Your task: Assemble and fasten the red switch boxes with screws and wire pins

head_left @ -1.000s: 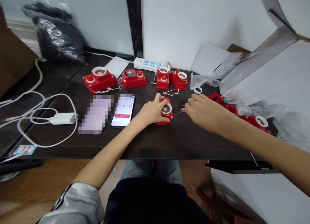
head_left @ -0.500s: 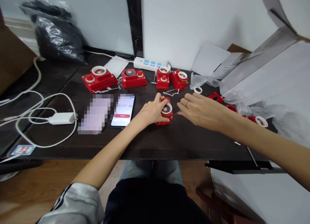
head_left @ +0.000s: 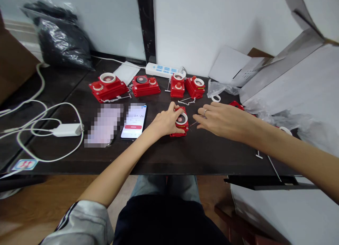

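My left hand (head_left: 166, 122) is closed round the left side of a small red alarm box (head_left: 181, 119), thumb and fingers pressed on opposite ends. The box lies on the dark table and has a white ring around a dark round face. Just to its right, my right hand (head_left: 215, 118), with a ring on one finger, is closed palm down. A thin rod (head_left: 194, 124) sticks out from its fingertips toward the box. Most of that rod is hidden by the hand. Whether its tip touches the box, I cannot tell.
Several similar red boxes, one of them here (head_left: 146, 85), stand in a row behind, before a white power strip (head_left: 165, 70). A phone (head_left: 134, 121) lies left. A white ring (head_left: 216, 98) and plastic bags are at the right. White cables (head_left: 50, 112) loop at far left.
My right hand has shifted and turned slightly, its forearm now covering more of the red parts at the right. My left hand keeps its hold on the alarm box.
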A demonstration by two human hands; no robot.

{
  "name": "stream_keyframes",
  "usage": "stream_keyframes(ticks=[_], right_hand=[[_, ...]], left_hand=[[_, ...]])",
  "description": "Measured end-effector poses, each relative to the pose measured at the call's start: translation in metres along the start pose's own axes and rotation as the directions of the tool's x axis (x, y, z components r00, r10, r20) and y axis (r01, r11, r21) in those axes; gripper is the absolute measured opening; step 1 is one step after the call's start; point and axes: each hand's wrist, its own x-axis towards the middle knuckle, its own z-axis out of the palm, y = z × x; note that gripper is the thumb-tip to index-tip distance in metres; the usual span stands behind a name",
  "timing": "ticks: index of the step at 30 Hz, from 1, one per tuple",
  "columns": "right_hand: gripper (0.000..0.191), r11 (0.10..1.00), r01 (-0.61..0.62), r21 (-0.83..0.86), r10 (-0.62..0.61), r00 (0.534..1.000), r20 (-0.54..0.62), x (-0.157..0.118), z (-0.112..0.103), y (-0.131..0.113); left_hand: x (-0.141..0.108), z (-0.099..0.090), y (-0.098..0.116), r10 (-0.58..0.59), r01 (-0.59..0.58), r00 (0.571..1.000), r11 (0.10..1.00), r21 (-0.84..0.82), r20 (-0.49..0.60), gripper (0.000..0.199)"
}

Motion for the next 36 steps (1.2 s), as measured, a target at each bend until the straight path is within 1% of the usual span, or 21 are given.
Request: stream_keyframes(ticks=[2,4,7,12,14,16,18,21,24,27,29,31,33,35,36], right_hand=[[0.026,1.0,-0.016,-0.017,0.016,1.0,0.01,-0.001,0.002,0.001],[0.028,1.0,-0.009,-0.022,0.009,1.0,-0.004,-0.001,0.001,0.001],[0.03,1.0,0.013,-0.026,-0.015,0.999,-0.044,0.0,-0.003,0.001],[0.026,0.997,0.076,0.008,-0.076,0.996,-0.043,0.003,-0.003,0.002],[0.024,0.998,0.059,0.038,-0.057,0.997,-0.052,0.002,0.0,0.002],[0.025,0.999,0.013,0.042,-0.011,0.999,-0.042,0.002,0.003,0.003],[0.03,1.0,-0.023,0.012,0.023,1.0,-0.019,0.001,0.004,0.003],[0.033,0.998,-0.012,-0.067,0.012,1.0,0.002,0.001,0.002,0.0],[0.033,0.992,0.023,-0.127,-0.028,0.999,-0.032,0.003,-0.002,-0.004],[0.031,0.989,0.05,-0.138,-0.063,0.994,-0.093,0.006,-0.003,-0.006],[0.03,0.99,0.044,-0.137,-0.062,0.989,-0.133,0.005,-0.001,-0.004],[0.029,0.994,-0.006,-0.113,-0.013,0.986,-0.164,0.0,0.004,0.001],[0.026,0.994,-0.101,-0.032,0.093,0.979,-0.184,-0.008,0.014,0.006],[0.021,0.963,-0.221,0.154,0.247,0.952,-0.179,-0.018,0.029,0.007],[0.017,0.913,-0.278,0.299,0.334,0.93,-0.152,-0.021,0.038,0.004]], left_hand=[[0.0,-0.001,0.0,-0.006,0.006,1.0,1.0,0.001,0.006,0.068],[0.0,-0.001,0.001,-0.01,0.01,1.0,1.0,-0.004,0.011,0.068],[0.0,-0.001,0.0,-0.013,0.013,1.0,1.0,-0.016,0.015,0.07],[0.0,0.0,0.0,-0.004,0.005,1.0,1.0,-0.014,0.01,0.071],[0.0,0.0,0.0,0.001,-0.001,1.0,1.0,-0.008,0.006,0.07],[0.0,0.0,0.0,0.005,-0.005,1.0,1.0,-0.004,0.003,0.069],[0.0,0.0,0.0,0.005,-0.005,1.0,1.0,0.0,0.003,0.068],[0.0,0.0,-0.001,0.009,-0.009,1.0,1.0,0.006,0.001,0.068],[0.0,0.001,-0.001,0.015,-0.015,1.0,1.0,0.011,-0.008,0.069],[0.0,0.0,0.0,0.01,-0.01,1.0,1.0,0.012,-0.006,0.068],[0.0,-0.001,0.0,0.003,-0.003,1.0,1.0,0.012,0.0,0.068],[0.0,-0.001,0.001,-0.004,0.004,1.0,1.0,0.008,0.004,0.068],[0.0,-0.001,0.001,-0.008,0.008,1.0,1.0,0.003,0.007,0.069],[0.0,-0.001,0.001,-0.008,0.008,1.0,1.0,-0.004,0.009,0.069],[0.0,-0.001,0.0,-0.008,0.008,1.0,1.0,-0.008,0.009,0.069]])
